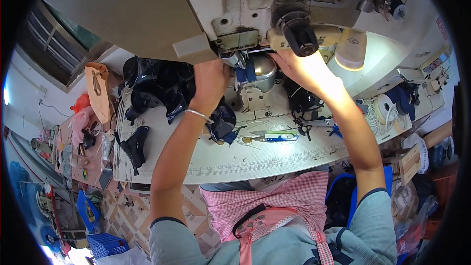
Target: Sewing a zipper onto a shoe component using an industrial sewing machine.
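Observation:
A post-bed sewing machine [240, 14] stands before me, its round metal post [265, 71] below the needle area. A small dark blue fabric piece [246, 72] lies by the presser foot [238, 60]. My left hand [212, 82] is close to the left side of the presser foot, its fingers mostly hidden behind the machine head. From the right, my right hand [299, 67] reaches in beside the post, brightly lit by the lamp, its fingertips partly hidden. What either hand grips cannot be made out.
Shiny black shoe-like pieces [157, 91] are heaped left of the post. Thread snips [274, 136] lie near the table's front ruler edge [255, 163], with scissors [319, 122] to their right. A white cord spool [385, 107] stands at the right; a blue crate [105, 245] is on the floor.

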{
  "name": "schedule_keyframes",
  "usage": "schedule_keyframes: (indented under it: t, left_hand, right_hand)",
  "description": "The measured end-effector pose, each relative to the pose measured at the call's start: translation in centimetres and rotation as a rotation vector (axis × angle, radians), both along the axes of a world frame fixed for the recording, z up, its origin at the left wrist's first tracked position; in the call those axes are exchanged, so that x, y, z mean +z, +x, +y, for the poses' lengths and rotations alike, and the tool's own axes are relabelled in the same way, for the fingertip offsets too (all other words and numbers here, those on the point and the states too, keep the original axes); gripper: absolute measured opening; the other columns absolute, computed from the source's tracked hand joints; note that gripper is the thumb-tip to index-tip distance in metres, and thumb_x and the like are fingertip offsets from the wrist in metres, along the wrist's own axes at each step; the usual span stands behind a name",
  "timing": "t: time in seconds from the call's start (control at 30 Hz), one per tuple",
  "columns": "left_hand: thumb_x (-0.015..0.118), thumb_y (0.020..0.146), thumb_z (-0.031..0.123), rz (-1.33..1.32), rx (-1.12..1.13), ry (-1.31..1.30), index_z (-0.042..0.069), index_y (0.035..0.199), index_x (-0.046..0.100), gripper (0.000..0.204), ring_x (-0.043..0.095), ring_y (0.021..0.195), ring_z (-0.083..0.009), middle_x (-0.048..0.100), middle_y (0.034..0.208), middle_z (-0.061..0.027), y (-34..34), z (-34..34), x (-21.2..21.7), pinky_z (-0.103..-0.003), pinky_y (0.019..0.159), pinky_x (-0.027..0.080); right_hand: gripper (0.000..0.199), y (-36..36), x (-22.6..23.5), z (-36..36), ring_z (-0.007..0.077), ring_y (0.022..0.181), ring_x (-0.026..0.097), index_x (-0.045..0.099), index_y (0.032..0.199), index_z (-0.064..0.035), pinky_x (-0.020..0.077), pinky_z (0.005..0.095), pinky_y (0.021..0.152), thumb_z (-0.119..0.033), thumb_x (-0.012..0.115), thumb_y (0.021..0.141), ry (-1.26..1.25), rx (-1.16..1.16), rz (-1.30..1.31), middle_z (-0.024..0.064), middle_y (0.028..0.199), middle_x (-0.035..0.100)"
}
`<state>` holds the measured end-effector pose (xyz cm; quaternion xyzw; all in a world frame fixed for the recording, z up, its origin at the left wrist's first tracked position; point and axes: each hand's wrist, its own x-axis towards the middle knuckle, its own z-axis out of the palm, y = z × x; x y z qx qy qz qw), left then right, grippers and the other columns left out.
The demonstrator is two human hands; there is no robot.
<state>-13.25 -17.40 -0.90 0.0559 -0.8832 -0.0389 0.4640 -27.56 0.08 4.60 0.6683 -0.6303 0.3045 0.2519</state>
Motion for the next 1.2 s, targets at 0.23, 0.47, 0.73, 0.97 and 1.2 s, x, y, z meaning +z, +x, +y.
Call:
schedule_keyframes:
  t: [0.23, 0.47, 0.73, 0.97, 1.2]
  left_hand:
    - [0.064, 0.062, -0.004, 0.095, 0.009, -0.28, 0.002, 0.087, 0.058, 0.027, 0.058, 0.071, -0.0294, 0.057, 0.088, -0.0127, 2.3, 3.2, 1.4, -0.036, 0.061, 0.049]
    - [0.062, 0.06, 0.001, 0.119, 0.007, -0.364, 0.005, 0.09, 0.059, 0.03, 0.058, 0.07, -0.0222, 0.057, 0.088, -0.0083, 2.9, 3.5, 2.2, -0.03, 0.057, 0.047]
    - [0.062, 0.062, 0.003, 0.078, -0.008, -0.395, 0.004, 0.089, 0.059, 0.027, 0.057, 0.068, -0.0194, 0.057, 0.09, -0.0082, 3.4, 3.9, 2.4, -0.029, 0.054, 0.047]
    - [0.063, 0.061, 0.002, 0.103, -0.084, -0.381, 0.004, 0.09, 0.059, 0.029, 0.057, 0.067, -0.0194, 0.057, 0.091, -0.0083, 3.1, 3.2, 2.4, -0.029, 0.054, 0.048]
    - [0.065, 0.065, 0.004, 0.062, -0.062, -0.425, 0.004, 0.092, 0.058, 0.028, 0.057, 0.065, -0.0191, 0.058, 0.094, -0.0114, 3.5, 3.5, 2.2, -0.029, 0.053, 0.047]
  right_hand:
    - [0.028, 0.7, -0.6, 1.3, 0.0237, 0.078, 0.06, 0.06, 0.099, -0.0042, 0.0479, 0.0321, 0.065, -0.008, 0.059, 0.071, -0.117, 0.084, 0.219, 0.0092, 0.088, 0.06]
    - [0.027, 2.4, -1.5, 1.9, 0.0199, 0.078, 0.054, 0.06, 0.094, -0.0025, 0.0468, 0.0305, 0.066, -0.007, 0.061, 0.068, -0.114, 0.085, 0.197, 0.0051, 0.092, 0.056]
    - [0.038, 1.7, -1.2, 1.5, 0.0259, 0.085, 0.054, 0.06, 0.107, -0.0032, 0.0486, 0.0331, 0.073, 0.001, 0.057, 0.069, 0.033, 0.103, 0.091, 0.0091, 0.101, 0.055]
    - [0.034, 2.4, -1.6, 1.7, 0.0285, 0.091, 0.054, 0.061, 0.105, 0.0, 0.0498, 0.0329, 0.07, 0.0, 0.059, 0.071, -0.039, 0.119, 0.061, 0.013, 0.101, 0.055]
    - [0.031, 1.5, -1.7, 2.0, 0.0291, 0.089, 0.055, 0.061, 0.104, -0.0011, 0.0491, 0.035, 0.072, -0.002, 0.06, 0.073, -0.071, 0.215, 0.022, 0.0133, 0.1, 0.057]
